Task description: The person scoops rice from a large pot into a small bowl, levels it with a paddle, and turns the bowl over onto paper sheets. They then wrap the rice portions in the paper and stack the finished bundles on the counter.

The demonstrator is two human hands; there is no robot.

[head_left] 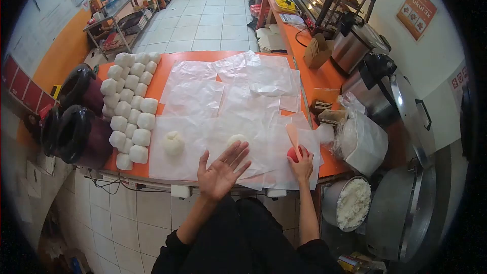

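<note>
My left hand (222, 173) is held palm up over the front of the orange table, fingers spread, with nothing in it. Partly hidden behind its fingertips, a white rice mound (236, 139) rests on translucent wrapping paper (198, 101). Another rice mound (174, 143) lies on the paper further left. Over at the right edge of the sheets, my right hand (303, 166) is closed around a small red cup (292, 153) together with a peach-coloured rice paddle (292, 134), whose blade end points away from me. The cup's inside cannot be made out.
Several rows of white rounded packets (133, 106) line the table's left side, beside dark lidded containers (83, 134). At the right are a pot of white rice (354, 204), a large metal pot (395, 218), a white plastic bag (360, 142) and rice cookers (373, 83).
</note>
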